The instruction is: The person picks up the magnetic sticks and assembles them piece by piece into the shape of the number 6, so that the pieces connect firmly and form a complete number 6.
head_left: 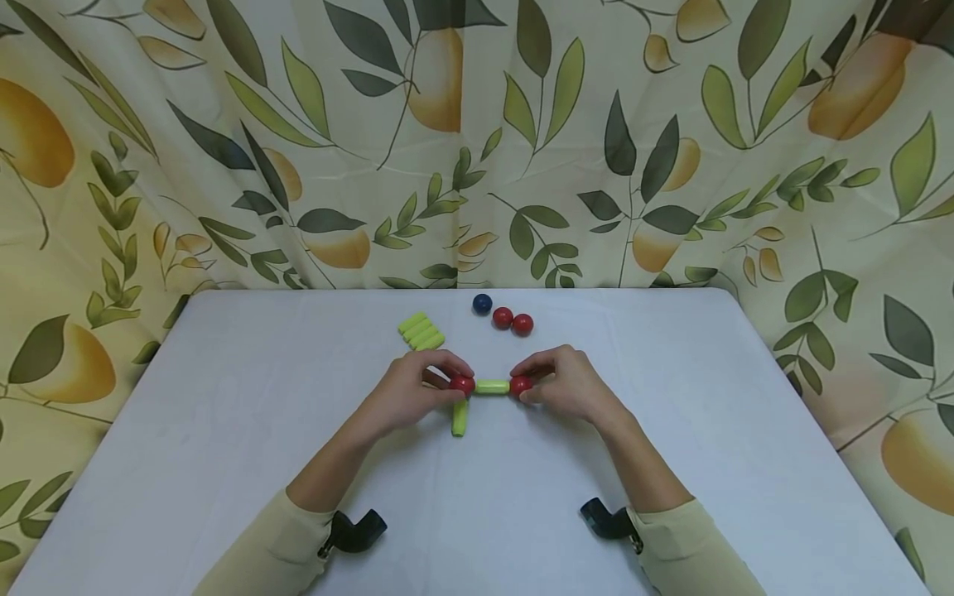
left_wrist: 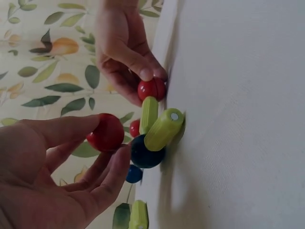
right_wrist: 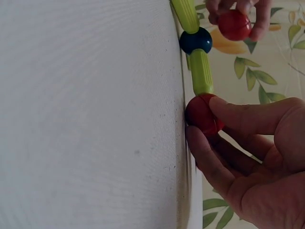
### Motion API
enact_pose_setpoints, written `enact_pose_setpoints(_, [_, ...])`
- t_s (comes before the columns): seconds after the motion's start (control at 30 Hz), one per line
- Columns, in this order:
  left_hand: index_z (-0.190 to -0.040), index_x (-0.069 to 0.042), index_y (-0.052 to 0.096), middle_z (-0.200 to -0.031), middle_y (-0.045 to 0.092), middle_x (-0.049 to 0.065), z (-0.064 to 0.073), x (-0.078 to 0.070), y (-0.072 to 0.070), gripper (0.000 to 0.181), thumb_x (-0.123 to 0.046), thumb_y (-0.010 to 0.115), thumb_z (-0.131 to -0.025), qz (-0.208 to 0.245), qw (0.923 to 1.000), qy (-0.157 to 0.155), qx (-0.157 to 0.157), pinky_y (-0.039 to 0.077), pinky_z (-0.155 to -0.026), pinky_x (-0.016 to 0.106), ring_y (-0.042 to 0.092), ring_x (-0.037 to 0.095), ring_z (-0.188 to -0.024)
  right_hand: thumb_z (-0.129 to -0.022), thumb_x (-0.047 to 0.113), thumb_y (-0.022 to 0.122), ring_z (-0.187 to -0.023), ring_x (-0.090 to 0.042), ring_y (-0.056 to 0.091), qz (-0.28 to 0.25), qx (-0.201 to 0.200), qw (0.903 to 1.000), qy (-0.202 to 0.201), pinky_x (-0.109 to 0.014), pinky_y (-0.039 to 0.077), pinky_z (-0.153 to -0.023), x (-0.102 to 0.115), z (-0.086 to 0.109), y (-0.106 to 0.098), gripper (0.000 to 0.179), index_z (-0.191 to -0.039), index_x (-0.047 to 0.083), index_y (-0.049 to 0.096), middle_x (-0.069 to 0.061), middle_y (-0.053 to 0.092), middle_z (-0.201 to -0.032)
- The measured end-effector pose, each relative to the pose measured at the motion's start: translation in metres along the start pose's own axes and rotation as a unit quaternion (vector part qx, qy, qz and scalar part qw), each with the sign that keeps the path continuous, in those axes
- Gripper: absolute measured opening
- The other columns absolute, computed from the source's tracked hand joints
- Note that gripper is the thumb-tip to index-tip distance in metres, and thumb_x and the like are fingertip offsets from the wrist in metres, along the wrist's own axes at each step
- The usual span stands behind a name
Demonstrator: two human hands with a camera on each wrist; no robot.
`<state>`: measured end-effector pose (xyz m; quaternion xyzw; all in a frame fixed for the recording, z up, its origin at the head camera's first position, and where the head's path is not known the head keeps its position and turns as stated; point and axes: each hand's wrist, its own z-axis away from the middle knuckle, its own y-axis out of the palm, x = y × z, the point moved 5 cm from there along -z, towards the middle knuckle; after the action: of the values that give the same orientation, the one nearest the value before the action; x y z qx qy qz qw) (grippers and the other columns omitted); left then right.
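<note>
My left hand (head_left: 417, 385) pinches a red ball (left_wrist: 106, 132) between thumb and fingers. In the left wrist view this ball is held apart from a dark blue ball (left_wrist: 147, 151), which the head view hides behind it. Two light green ribbed sticks meet at that blue ball: one stick (head_left: 459, 419) points toward me, the other stick (head_left: 492, 386) runs right to a second red ball (right_wrist: 204, 114). The thumb and fingers of my right hand (head_left: 570, 382) pinch this second red ball, on or close to the white cloth.
Behind the hands, several green sticks (head_left: 421, 330) lie side by side. Right of them are a loose blue ball (head_left: 482, 305) and two red balls (head_left: 513, 321) near the back edge. A white cloth (head_left: 224, 397) covers the table; a patterned curtain (head_left: 537, 165) hangs behind.
</note>
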<state>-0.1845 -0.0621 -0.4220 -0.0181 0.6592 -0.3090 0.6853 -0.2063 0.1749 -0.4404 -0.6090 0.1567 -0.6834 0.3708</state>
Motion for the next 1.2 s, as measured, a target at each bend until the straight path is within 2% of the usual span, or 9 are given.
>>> enact_pose_setpoints(0.13, [-0.110,-0.022,0.078,-0.109,0.071,0.000,0.008,0.002,0.002,0.022,-0.012,0.080,-0.091,-0.009,0.9994,-0.005,0.033,0.058,-0.084,0.036,0.070,0.020,-0.096,-0.085,0.009,0.081,-0.102,-0.022,0.065,0.001,-0.001,1.0000,-0.002,-0.032,0.051,-0.080,0.001,0.000,0.000,0.027,-0.110,0.017,0.082,-0.001,0.078,-0.101])
enact_pose_setpoints(0.33, [-0.117,-0.017,0.076,-0.108,0.068,0.002,0.016,0.007,0.006,0.029,-0.014,0.083,-0.089,-0.027,0.9959,-0.012,0.086,0.060,-0.082,0.033,0.067,0.020,-0.098,-0.085,0.009,0.081,-0.103,-0.022,0.065,0.000,0.001,1.0000,-0.003,-0.032,0.051,-0.081,0.001,0.000,0.001,0.027,-0.111,0.016,0.081,-0.001,0.077,-0.103])
enact_pose_setpoints(0.47, [-0.118,-0.014,0.076,-0.107,0.068,0.002,0.018,0.008,0.008,0.031,-0.013,0.083,-0.088,-0.030,0.9934,-0.012,0.110,0.059,-0.080,0.032,0.067,0.019,-0.096,-0.085,0.010,0.081,-0.105,-0.023,0.065,-0.001,0.000,1.0000,0.001,-0.032,0.052,-0.081,0.001,0.000,0.001,0.027,-0.111,0.017,0.081,-0.001,0.077,-0.105])
enact_pose_setpoints(0.8, [-0.112,-0.010,0.077,-0.103,0.072,0.000,0.019,0.010,0.012,0.029,-0.009,0.085,-0.084,-0.036,0.9906,-0.015,0.131,0.057,-0.076,0.030,0.068,0.016,-0.087,-0.086,0.010,0.081,-0.103,-0.023,0.064,0.008,0.001,1.0000,0.001,-0.032,0.052,-0.081,0.001,0.000,-0.001,0.027,-0.113,0.016,0.081,-0.002,0.077,-0.106])
enact_pose_setpoints(0.97, [-0.110,-0.011,0.077,-0.101,0.073,-0.001,0.019,0.012,0.015,0.029,-0.010,0.087,-0.083,-0.034,0.9890,-0.016,0.143,0.057,-0.078,0.029,0.069,0.016,-0.085,-0.086,0.010,0.081,-0.103,-0.023,0.064,0.007,0.002,1.0000,0.002,-0.032,0.052,-0.081,-0.001,0.000,-0.001,0.027,-0.112,0.016,0.081,-0.002,0.076,-0.106])
enact_pose_setpoints(1.2, [-0.104,-0.015,0.078,-0.097,0.073,0.000,0.021,0.015,0.016,0.027,-0.010,0.089,-0.080,-0.038,0.9886,-0.023,0.144,0.057,-0.078,0.029,0.069,0.016,-0.084,-0.086,0.010,0.081,-0.104,-0.023,0.064,0.004,0.004,1.0000,-0.001,-0.031,0.054,-0.083,0.000,-0.002,0.001,0.028,-0.113,0.016,0.081,-0.002,0.076,-0.107])
